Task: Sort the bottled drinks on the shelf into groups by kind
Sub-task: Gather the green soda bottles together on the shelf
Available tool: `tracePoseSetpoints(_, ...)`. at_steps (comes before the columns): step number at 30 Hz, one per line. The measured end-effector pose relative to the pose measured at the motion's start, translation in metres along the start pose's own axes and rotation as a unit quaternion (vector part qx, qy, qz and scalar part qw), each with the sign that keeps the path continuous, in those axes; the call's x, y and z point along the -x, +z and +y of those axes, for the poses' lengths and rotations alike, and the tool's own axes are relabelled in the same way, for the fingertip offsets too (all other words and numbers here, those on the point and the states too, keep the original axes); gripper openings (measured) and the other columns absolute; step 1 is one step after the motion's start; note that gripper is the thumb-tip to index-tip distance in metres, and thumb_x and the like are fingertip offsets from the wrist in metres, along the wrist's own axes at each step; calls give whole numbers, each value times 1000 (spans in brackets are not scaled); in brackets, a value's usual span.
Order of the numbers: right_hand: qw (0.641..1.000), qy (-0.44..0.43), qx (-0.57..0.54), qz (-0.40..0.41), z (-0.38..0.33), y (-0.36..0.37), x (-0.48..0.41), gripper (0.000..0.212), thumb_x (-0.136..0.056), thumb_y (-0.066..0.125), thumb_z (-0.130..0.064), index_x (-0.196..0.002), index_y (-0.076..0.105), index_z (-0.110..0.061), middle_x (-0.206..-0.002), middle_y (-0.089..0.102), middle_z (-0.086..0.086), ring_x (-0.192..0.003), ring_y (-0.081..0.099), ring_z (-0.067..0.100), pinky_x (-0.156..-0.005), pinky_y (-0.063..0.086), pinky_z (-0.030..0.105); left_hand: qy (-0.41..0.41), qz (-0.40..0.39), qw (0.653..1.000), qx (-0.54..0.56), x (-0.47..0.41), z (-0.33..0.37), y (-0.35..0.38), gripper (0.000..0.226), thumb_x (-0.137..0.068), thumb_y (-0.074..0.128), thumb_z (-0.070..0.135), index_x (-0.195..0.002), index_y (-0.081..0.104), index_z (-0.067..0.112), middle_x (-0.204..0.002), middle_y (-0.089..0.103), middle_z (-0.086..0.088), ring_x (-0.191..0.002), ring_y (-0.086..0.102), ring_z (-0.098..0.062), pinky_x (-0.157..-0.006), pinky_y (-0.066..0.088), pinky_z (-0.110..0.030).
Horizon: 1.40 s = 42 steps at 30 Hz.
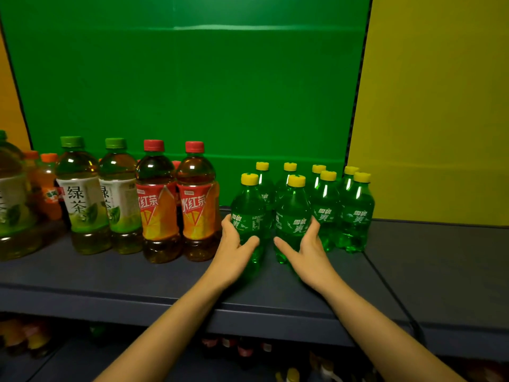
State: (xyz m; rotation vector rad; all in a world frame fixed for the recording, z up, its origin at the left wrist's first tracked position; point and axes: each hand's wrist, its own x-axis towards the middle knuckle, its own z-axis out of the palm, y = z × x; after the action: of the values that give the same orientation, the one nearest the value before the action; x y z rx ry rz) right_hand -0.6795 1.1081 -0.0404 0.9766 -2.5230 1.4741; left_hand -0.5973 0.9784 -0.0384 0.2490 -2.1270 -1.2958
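Grouping by kind is judged to be nearly settled on the dark blue shelf (137, 274), and the placing is explained by that. The small green plastic soda bottles with yellow caps (355, 216) are gathered in two close rows so that one kind stands together, and the two front ones on the left are gripped at once, one per hand. The left hand (237, 245) is wrapped round the lower body of the front-left soda bottle (249, 213), with the thumb across its front and the fingers behind its left side. The right hand (307, 250) is closed likewise on the neighbouring soda bottle (293, 213), with the thumb laid low across the front and the fingers up its right side. Both bottles are held upright. Their bases are partly hidden, so contact with the shelf cannot be confirmed. So low a grip is judged to suit sliding into line rather than lifting. A narrow gap is seen between the two hands. The remaining green bottles stand just beyond and to the right of the right hand. Just left of the left hand, almost touching it, stand the tall clear tea bottles with red caps and orange-red labels (158, 205). Farther left stand the tall green-capped bottles of pale green tea (82, 199), with orange-capped bottles of orange drink (48, 186) behind them.
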Motion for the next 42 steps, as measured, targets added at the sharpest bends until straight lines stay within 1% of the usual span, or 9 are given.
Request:
tracePoseSetpoints(1, 1000, 2, 21, 4, 0, 0, 0, 93, -86, 60, -38, -146, -4, -9, -154, 17, 9, -141, 19, 24, -113, 22, 37, -5, -13, 1000, 1, 1, 0, -2, 64, -90, 51, 8, -139, 10, 11, -133, 38, 0, -119, 39, -9, -86, 36, -2)
tracePoseSetpoints(3, 996, -2, 80, 25, -2, -2, 1, 89, -86, 59, -38, -146, 1, -7, -154, 14, 8, -142, 15, 23, -114, 15, 38, -11, -20, 1000, 3, -1, -1, -3, 66, -89, 53, 3, -139, 11, 10, -128, 44, 0, -112, 45, -7, -75, 41, -1)
tracePoseSetpoints(8, 991, -23, 126, 42, -8, 0, 2, 90, -86, 58, -43, -147, 4, -5, -154, 20, 9, -141, 20, 24, -111, 24, 32, -2, 32, 999, -26, -10, -5, 0, 71, -80, 69, 11, -132, 20, 7, -132, 41, -5, -120, 42, -12, -95, 33, -19)
tracePoseSetpoints(12, 990, -6, 131, 54, -17, 3, -1, 89, -84, 62, -42, -145, 9, -6, -150, 30, 12, -136, 32, 27, -104, 34, 35, 14, 62, 995, -75, -16, -8, 3, 75, -77, 73, 16, -132, 23, 4, -137, 40, -10, -127, 39, -18, -98, 31, -22)
tracePoseSetpoints(19, 986, 28, 140, 84, -26, 9, -10, 80, -84, 63, -37, -141, 18, -5, -139, 44, 15, -124, 47, 32, -95, 40, 37, 1, 89, 987, -130, -29, -9, 7, 79, -75, 75, 22, -134, 26, 1, -136, 43, -19, -129, 38, -29, -104, 33, -33)
tracePoseSetpoints(25, 981, 3, 153, 117, -25, 11, -7, 80, -89, 57, -37, -146, 9, -8, -149, 30, 10, -128, 43, 32, -96, 40, 36, 5, 83, 990, -112, -38, -13, 9, 76, -74, 75, 20, -132, 30, 3, -132, 50, -15, -124, 47, -27, -100, 39, -32)
tracePoseSetpoints(29, 970, -39, 176, 166, -23, 11, -7, 78, -87, 59, -35, -144, 12, -9, -147, 25, 6, -131, 39, 24, -95, 42, 30, 16, 84, 990, -114, -40, -15, 10, 75, -74, 76, 22, -132, 32, 4, -131, 52, -13, -123, 48, -25, -100, 39, -32)
tracePoseSetpoints(35, 957, -50, 201, 202, -20, 12, -10, 79, -83, 65, -34, -142, 17, -9, -142, 27, 5, -130, 37, 22, -89, 46, 30, 21, 97, 985, -144, -42, -15, 17, 77, -74, 75, 25, -134, 32, 4, -136, 44, -12, -126, 43, -23, -100, 34, -27)
tracePoseSetpoints(42, 949, -56, 218, 222, -19, 10, -13, 78, -80, 69, -30, -140, 24, -10, -138, 30, 5, -127, 39, 22, -86, 49, 30, 34, 99, 982, -157, -43, -11, 23, 83, -76, 74, 24, -141, 24, 7, -142, 39, -10, -130, 39, -23, -102, 31, -27)
